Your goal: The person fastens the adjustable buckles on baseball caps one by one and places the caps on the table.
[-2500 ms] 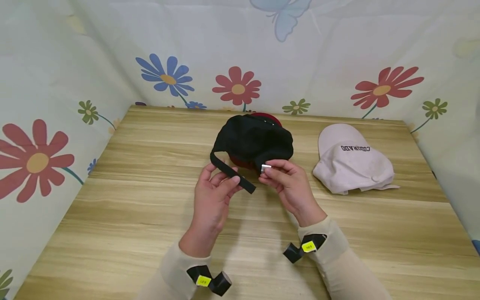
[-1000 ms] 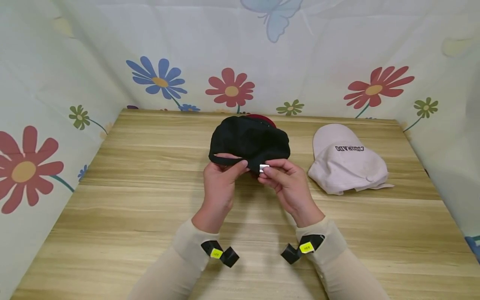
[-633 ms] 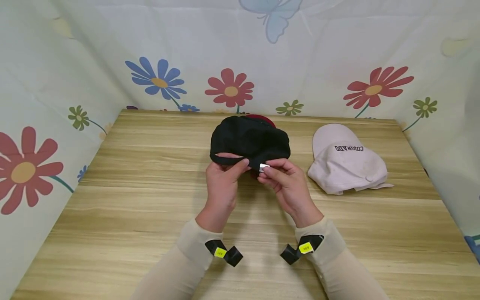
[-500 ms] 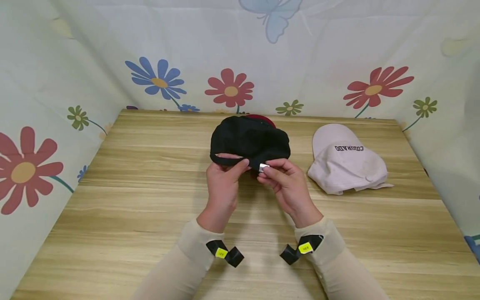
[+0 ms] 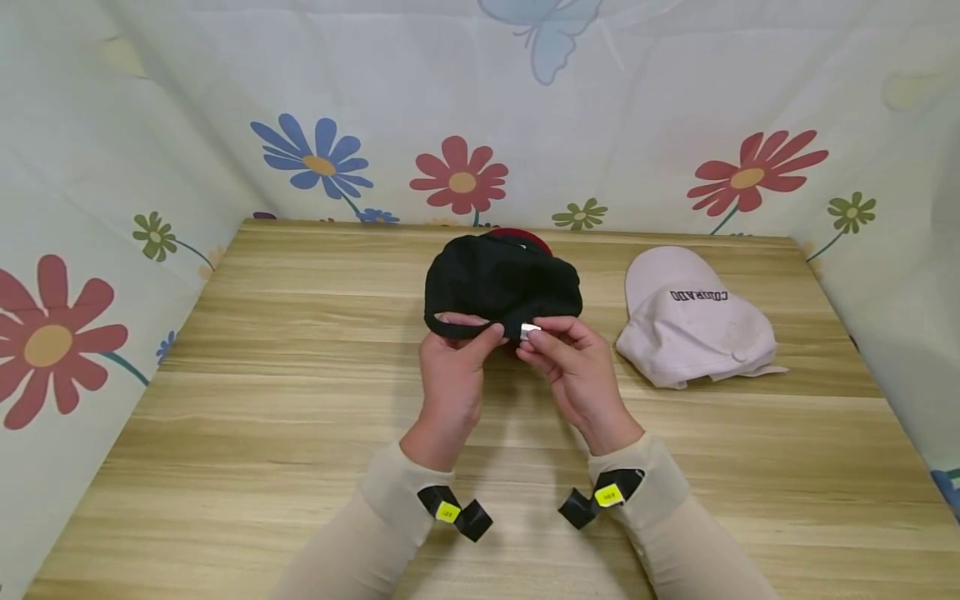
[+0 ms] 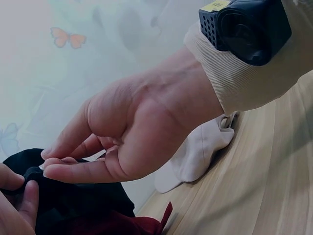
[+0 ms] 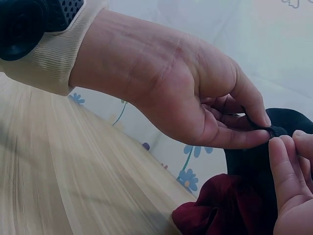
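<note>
Both hands work at the back strap [image 5: 452, 329] of a black cap [image 5: 498, 279], whose strap side faces the person. The left hand [image 5: 453, 379] pinches the strap between thumb and fingers, close beside a silver buckle [image 5: 529, 331]. That buckle is pinched by the right hand [image 5: 581, 367]. In the left wrist view the right hand [image 6: 142, 125] reaches in to the cap, its fingertips at the strap. The right wrist view shows the left hand [image 7: 171, 88] pinching the dark strap [image 7: 278, 131]. The strap's free end is hidden by the fingers.
A pale pink cap [image 5: 697, 321] with dark lettering lies on the wooden table [image 5: 270, 400] to the right. Dark red fabric [image 7: 220, 208] shows under the black cap, and a red edge [image 5: 523, 239] behind it. A flowered curtain [image 5: 637, 108] surrounds the table.
The strap end hung loose from the left hand at first; the left hand has since brought it right to the buckle and shifted slightly further right. The right hand has barely moved.
</note>
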